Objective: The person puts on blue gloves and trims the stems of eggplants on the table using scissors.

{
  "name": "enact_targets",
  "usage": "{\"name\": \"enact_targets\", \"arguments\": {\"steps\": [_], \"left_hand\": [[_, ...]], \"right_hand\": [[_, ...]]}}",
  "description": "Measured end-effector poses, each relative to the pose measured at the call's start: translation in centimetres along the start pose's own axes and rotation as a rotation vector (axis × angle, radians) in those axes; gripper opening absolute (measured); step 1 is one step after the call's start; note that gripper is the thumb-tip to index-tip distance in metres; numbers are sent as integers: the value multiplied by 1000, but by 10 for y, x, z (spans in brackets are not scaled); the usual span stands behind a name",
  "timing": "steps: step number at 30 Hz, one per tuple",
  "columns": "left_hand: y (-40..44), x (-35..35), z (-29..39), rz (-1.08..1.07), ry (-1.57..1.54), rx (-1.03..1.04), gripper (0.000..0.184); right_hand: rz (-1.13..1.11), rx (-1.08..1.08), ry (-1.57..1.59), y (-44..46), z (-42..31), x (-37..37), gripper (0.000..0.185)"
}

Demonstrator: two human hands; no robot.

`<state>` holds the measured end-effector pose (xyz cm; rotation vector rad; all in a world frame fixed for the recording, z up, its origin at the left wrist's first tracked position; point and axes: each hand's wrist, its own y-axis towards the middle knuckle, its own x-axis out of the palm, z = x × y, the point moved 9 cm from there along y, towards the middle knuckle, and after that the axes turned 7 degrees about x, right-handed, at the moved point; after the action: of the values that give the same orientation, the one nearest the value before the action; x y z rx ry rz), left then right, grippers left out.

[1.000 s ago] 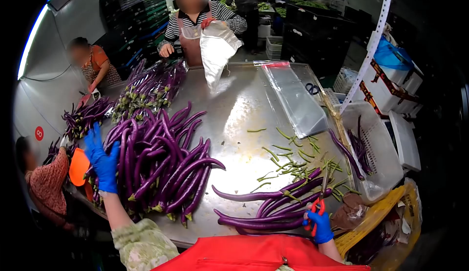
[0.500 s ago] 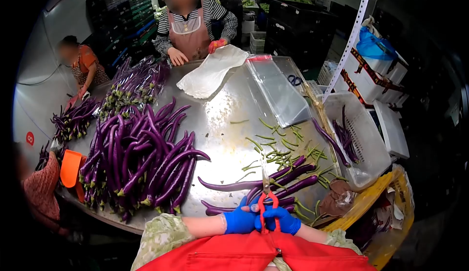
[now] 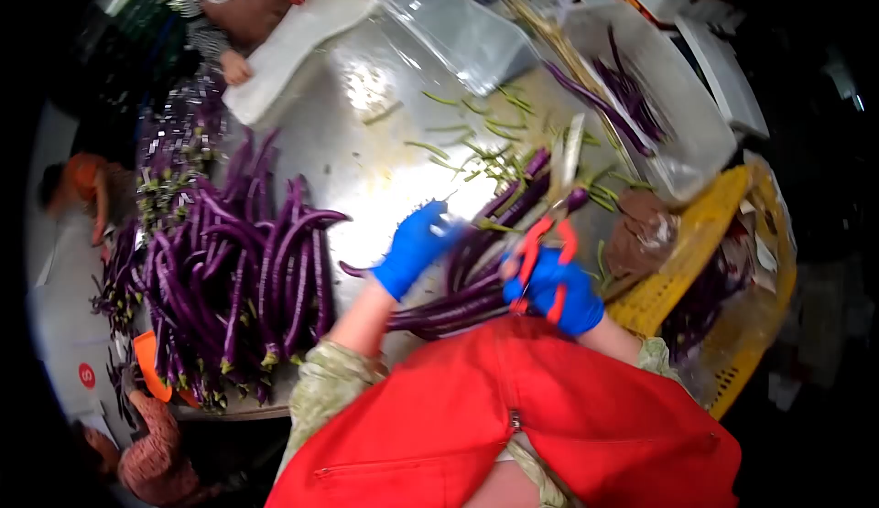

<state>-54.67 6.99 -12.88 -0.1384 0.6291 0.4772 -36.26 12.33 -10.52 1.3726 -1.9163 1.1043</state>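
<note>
My right hand [image 3: 563,290], in a blue glove, is closed round the red handles of a pair of scissors [image 3: 529,256]. Their blades point away from me, over the stem ends of some long purple eggplants [image 3: 458,309] lying close to my apron. To the left of these, my left hand [image 3: 414,250], also gloved in blue, hovers over the metal table [image 3: 366,165]. Motion smears its fingers, so I cannot tell whether they hold anything. Cut green stem pieces [image 3: 490,156] are scattered beyond the eggplants.
A large eggplant heap [image 3: 247,261] covers the left side, near an orange scoop-like piece [image 3: 149,362]. Clear plastic bags [image 3: 458,32] lie at the back. On the right stand a white crate [image 3: 682,156] and a yellow basket [image 3: 723,279]. Co-workers stand across the table and leftward.
My hands have parted: the left moved left and forward, while the right moved right with the scissors. My view has tilted further down.
</note>
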Motion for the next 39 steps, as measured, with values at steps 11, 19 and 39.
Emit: {"name": "enact_targets", "arguments": {"steps": [11,19,39], "left_hand": [[80,50,35,-401,2,20,27],[36,91,46,-346,429,373,77],[130,68,-53,163,198,277,39]], "right_hand": [[513,-294,197,-53,-27,-112,25],[-217,62,510,-42,20,-178,21],[436,-37,58,-19,5,-158,22]]}}
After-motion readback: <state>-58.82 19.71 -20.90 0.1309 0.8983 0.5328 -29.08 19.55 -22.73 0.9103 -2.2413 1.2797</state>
